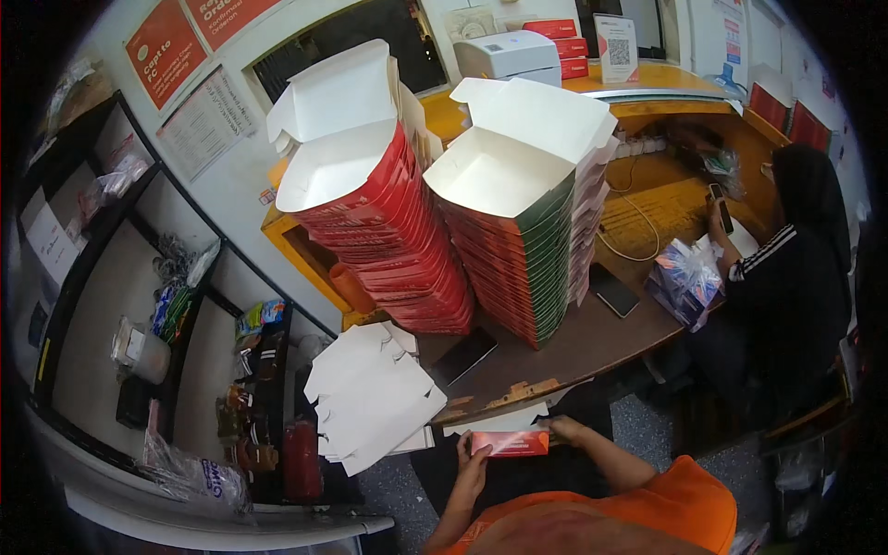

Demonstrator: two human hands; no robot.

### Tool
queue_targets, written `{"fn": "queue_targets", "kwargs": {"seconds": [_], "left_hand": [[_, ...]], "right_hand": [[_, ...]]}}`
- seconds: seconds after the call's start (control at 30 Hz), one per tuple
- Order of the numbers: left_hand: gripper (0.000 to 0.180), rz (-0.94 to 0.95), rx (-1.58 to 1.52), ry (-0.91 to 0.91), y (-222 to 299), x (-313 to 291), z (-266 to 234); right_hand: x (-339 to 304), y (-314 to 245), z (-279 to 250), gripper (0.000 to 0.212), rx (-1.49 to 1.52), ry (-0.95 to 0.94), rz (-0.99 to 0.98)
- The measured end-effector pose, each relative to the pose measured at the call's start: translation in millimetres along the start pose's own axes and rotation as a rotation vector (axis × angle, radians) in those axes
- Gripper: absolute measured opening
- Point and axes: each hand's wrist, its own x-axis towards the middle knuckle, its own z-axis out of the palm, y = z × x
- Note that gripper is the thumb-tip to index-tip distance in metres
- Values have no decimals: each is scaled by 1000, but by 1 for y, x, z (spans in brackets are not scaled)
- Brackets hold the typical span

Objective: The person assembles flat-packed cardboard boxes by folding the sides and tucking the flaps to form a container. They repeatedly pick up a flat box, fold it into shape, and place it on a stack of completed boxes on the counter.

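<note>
Low in front of my body I hold a cardboard food box (511, 444), its red printed side toward me and white card showing behind it. My left hand (471, 467) grips its left end, thumb against the red face. At the right end, the fingers of my right hand (566, 430) are closed on the card edge. Flat white box blanks (375, 398) lie in a loose pile to the left of my hands. Beyond them rise two tall stacks of nested open boxes, one a red stack (384, 250), the other a red and green stack (523, 250).
A dark phone (465, 357) lies by the stacks on the brown table (573, 347), another phone (613, 290) farther right. A seated person (786, 268) in black holds a phone near a wrapped purple packet (685, 282). Black shelves (176, 324) stand left; a white printer (507, 57) sits behind.
</note>
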Motion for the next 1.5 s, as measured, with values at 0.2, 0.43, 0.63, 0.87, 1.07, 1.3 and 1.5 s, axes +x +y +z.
{"fn": "queue_targets", "kwargs": {"seconds": [0.2,0.43,0.63,0.87,1.07,1.3,1.5], "left_hand": [[59,-177,181,-57,0,-9,-24],[34,153,958,-617,15,-24,16],[46,-77,773,-94,3,-25,25],[55,-91,804,-208,9,-33,29],[49,44,855,-84,12,-54,42],[49,-38,736,-167,-5,-28,32],[77,-438,131,-156,2,-15,-8]], "right_hand": [[-20,-17,5,23,-195,237,-228],[-55,-15,18,14,-467,430,-544],[-110,-62,28,33,170,-248,-97],[-84,-40,52,40,-1055,14,-943],[-99,-41,75,34,-811,-149,-415],[-91,-25,49,36,-816,112,-712],[-141,-45,65,63,-366,-4,-708]]}}
